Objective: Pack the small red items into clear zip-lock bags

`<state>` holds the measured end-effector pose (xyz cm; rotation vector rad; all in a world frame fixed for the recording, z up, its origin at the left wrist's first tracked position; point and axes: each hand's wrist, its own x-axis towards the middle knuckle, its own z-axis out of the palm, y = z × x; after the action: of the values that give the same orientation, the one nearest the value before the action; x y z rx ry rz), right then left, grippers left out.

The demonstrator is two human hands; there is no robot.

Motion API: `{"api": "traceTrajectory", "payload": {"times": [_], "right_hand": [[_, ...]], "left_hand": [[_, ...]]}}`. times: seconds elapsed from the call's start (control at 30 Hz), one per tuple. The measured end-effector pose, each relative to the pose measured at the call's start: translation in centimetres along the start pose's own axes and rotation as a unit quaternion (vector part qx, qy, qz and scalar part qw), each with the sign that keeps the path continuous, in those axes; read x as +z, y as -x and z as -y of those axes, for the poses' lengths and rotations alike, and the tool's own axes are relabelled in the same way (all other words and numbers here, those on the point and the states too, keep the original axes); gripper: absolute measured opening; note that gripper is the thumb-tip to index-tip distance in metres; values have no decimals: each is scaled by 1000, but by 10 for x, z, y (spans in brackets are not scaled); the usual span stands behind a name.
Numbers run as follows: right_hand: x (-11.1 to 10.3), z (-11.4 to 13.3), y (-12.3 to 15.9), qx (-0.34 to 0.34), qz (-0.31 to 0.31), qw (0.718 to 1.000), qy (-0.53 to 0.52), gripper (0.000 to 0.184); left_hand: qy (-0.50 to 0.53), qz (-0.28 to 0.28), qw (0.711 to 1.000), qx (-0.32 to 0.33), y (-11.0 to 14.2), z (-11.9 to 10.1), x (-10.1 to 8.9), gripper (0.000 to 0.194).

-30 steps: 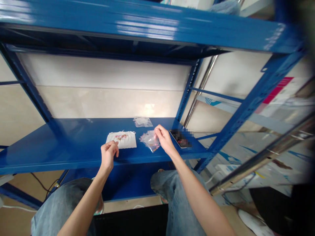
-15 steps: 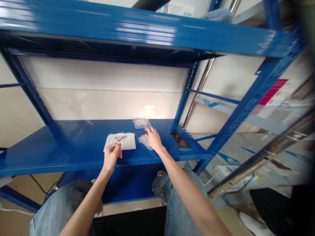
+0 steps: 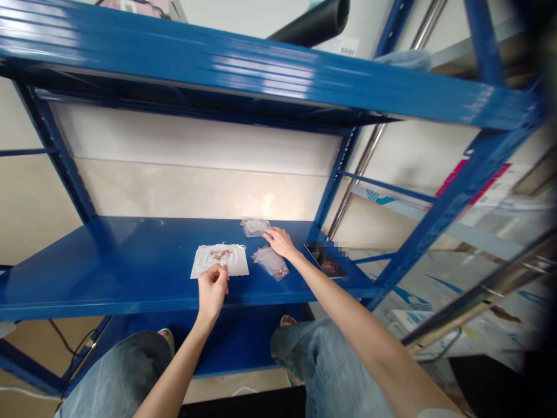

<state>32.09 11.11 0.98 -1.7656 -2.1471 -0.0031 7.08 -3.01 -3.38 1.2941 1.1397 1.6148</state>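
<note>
The hands are apart over the blue steel shelf (image 3: 87,278): the left hand (image 3: 212,290) pinches at the near edge of a white cloth (image 3: 220,261), the right hand (image 3: 278,242) open between a clear plastic bag (image 3: 272,262) and a flatter bag (image 3: 255,227).

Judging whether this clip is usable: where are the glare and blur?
In the head view, white glare streaks the upper blue steel shelf, a bright patch sits on the pale wall panel, the right edge smears into dark blur, the wide lens bends the uprights, the flat dark object beside the right hand is pixelated, and the left hand looks sharp.
</note>
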Motion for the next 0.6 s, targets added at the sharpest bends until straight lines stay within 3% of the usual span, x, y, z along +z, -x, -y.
{"api": "traceTrajectory", "payload": {"times": [0.1, 0.3, 0.37, 0.47, 0.53, 0.6], "right_hand": [[2, -4, -20, 19, 84, 996, 8, 45], [2, -8, -24, 45, 93, 995, 11, 42], [-6, -6, -19, 49, 62, 997, 12, 37], [-23, 9, -7, 46, -7, 999, 12, 44], [-34, 28, 9, 19, -80, 997, -11, 46], [-38, 53, 33, -55, -196, 975, -90, 43]], "left_hand": [[8, -3, 1000, -11, -3, 0, 0, 42], [24, 3, 999, -20, -6, 1, 0, 44], [24, 3, 999, -22, -6, 3, 0, 44], [15, 11, 1000, -22, -6, 3, -1, 45], [10, 30, 999, -13, -6, 1, -1, 46], [18, 59, 998, -1, -5, -3, -2, 46]]}}
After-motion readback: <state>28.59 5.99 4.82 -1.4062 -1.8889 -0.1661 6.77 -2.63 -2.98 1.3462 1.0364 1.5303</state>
